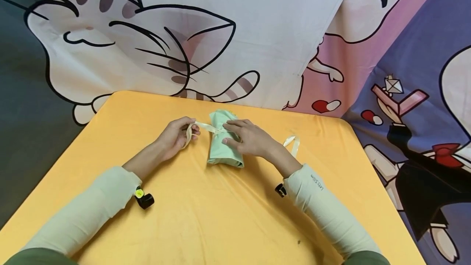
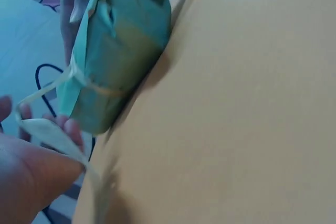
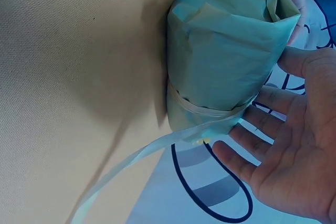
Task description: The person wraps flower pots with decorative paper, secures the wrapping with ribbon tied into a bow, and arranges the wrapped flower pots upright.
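A bundle wrapped in pale green paper (image 1: 224, 152) lies on the yellow table, with a cream ribbon (image 1: 204, 126) tied around its middle. My left hand (image 1: 174, 137), left of the bundle, holds one end of this ribbon at the fingertips; the rest of that end hangs down past the palm. Resting on the bundle's top and right side is my right hand (image 1: 254, 139), its fingers spread and fairly straight. In the right wrist view, the folded end of the wrapped bundle (image 3: 220, 61) faces the camera, and another ribbon tail (image 3: 134, 156) trails away from it.
The yellow cloth (image 1: 176, 224) covers the tabletop. Behind it hangs a backdrop (image 1: 279, 23) printed with a cartoon cat and figures. The ribbon's other tail (image 1: 295, 146) shows beyond my right wrist. A small dark speck (image 1: 299, 242) lies near the front right.
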Demonstrator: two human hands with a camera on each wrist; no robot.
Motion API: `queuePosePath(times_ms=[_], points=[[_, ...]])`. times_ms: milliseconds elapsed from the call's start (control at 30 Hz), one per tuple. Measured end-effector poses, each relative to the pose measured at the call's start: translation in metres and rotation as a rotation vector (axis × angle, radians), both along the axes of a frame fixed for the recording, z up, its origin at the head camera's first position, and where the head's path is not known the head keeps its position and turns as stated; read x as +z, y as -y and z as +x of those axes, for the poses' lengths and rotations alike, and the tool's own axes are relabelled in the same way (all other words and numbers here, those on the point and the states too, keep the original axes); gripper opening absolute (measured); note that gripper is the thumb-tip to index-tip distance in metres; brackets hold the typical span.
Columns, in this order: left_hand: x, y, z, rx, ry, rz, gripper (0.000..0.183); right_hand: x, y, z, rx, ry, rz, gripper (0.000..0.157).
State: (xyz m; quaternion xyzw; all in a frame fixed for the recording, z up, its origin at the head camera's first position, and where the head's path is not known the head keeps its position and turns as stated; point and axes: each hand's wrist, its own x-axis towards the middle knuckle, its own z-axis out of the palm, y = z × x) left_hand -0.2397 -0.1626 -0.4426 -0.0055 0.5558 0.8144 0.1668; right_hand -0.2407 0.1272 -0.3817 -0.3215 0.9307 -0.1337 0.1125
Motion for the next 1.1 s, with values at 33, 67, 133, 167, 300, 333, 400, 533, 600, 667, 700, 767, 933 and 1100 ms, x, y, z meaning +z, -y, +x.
queuePosePath(times_ms=[33, 67, 133, 167, 300, 333, 400, 533, 600, 667, 700, 767, 933, 1100], points=[[0.000, -0.002, 0.001, 0.027, 0.010, 0.062, 0.025, 0.000, 0.000, 0.000, 0.000, -0.001, 0.001, 0.071], [0.000, -0.005, 0.002, 0.054, 0.013, 0.115, 0.027, 0.000, 0.000, 0.000, -0.001, 0.000, 0.002, 0.071], [-0.001, -0.010, 0.004, 0.096, 0.007, 0.192, 0.032, 0.000, -0.001, 0.000, -0.002, 0.002, 0.002, 0.071], [-0.002, -0.012, 0.005, 0.103, -0.002, 0.224, 0.034, 0.000, -0.001, 0.000, -0.003, 0.003, 0.002, 0.071], [-0.003, -0.022, 0.007, 0.076, -0.059, 0.280, 0.033, 0.000, -0.001, 0.001, -0.009, 0.010, 0.004, 0.071], [-0.003, -0.025, 0.007, 0.069, -0.080, 0.273, 0.032, 0.000, -0.001, 0.001, -0.010, 0.010, 0.004, 0.071], [-0.004, -0.029, 0.007, 0.060, -0.123, 0.236, 0.029, 0.000, -0.001, 0.000, -0.011, 0.008, 0.004, 0.071], [-0.004, -0.037, 0.007, 0.063, -0.183, 0.102, 0.027, 0.000, -0.001, 0.000, -0.014, 0.008, -0.004, 0.071], [-0.005, -0.040, 0.007, 0.059, -0.201, 0.020, 0.030, 0.000, -0.001, 0.000, -0.018, 0.012, -0.011, 0.072], [-0.006, -0.043, 0.006, 0.060, -0.224, -0.079, 0.039, 0.000, -0.001, -0.001, -0.020, 0.015, -0.016, 0.072], [-0.006, -0.044, 0.006, 0.063, -0.233, -0.117, 0.043, 0.000, -0.001, -0.001, -0.021, 0.016, -0.018, 0.072], [-0.007, -0.047, 0.005, 0.070, -0.252, -0.173, 0.051, 0.000, -0.001, -0.001, -0.026, 0.019, -0.020, 0.072], [-0.008, -0.051, 0.004, 0.082, -0.261, -0.175, 0.051, -0.001, -0.001, -0.002, -0.035, 0.028, -0.024, 0.072], [-0.010, -0.052, 0.002, 0.076, -0.253, -0.117, 0.048, -0.001, -0.001, -0.002, -0.034, 0.029, -0.025, 0.072]])
